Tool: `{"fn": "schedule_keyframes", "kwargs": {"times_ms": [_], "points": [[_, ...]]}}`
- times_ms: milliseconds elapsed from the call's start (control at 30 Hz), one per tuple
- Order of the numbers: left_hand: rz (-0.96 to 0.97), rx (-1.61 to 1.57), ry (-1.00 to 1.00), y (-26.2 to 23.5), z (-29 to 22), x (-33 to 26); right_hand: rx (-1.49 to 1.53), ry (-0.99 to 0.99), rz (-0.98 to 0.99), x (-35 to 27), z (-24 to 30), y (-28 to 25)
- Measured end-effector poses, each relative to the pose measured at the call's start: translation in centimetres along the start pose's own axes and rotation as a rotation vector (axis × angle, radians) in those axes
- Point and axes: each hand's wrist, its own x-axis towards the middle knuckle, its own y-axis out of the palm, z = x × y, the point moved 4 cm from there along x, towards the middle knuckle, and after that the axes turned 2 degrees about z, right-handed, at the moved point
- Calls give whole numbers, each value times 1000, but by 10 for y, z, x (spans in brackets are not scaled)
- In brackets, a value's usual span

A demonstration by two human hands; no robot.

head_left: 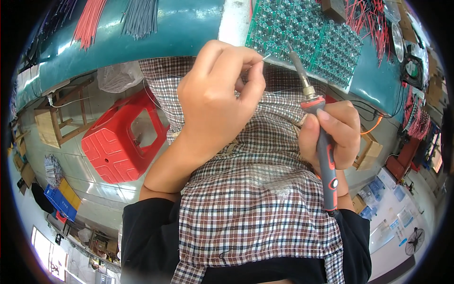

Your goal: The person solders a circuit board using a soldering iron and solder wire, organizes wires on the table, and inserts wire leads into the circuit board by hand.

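My right hand point(344, 132) grips a soldering iron point(326, 163) by its dark grey and red handle. The iron's metal tip points up and away, over the near edge of a panel of green circuit boards point(288, 28) crowded with small parts. Between the thumb and forefinger of my left hand point(218, 97) is a thin silvery solder wire point(266, 57). Its short end sticks out toward the boards, close to their near left corner. The left hand is closed in a pinch, just in front of the table edge.
Bundles of red wires point(90, 21) and grey wires point(140, 16) lie on the green-topped table point(184, 38). More red wires point(366, 23) are at the right, near a small black fan point(412, 70). A red plastic stool point(118, 146) stands at left below the table.
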Motion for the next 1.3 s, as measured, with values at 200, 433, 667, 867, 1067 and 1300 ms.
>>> {"fn": "schedule_keyframes", "kwargs": {"times_ms": [200,433,667,867,1067,1300], "points": [[-99,15,-14,-12,12,7,46,9,35,8,1,2],[-109,26,-32,-12,15,12,51,-68,-1,27,1,20],[-83,47,-58,-9,17,14,37,-80,-33,28,-2,24],[-103,27,-29,-7,18,14,43,-81,-12,28,-2,25],[-99,20,-38,-6,19,14,39,-76,-2,27,-3,27],[-83,18,-42,-5,21,14,10,-122,25,24,-3,30]]}}
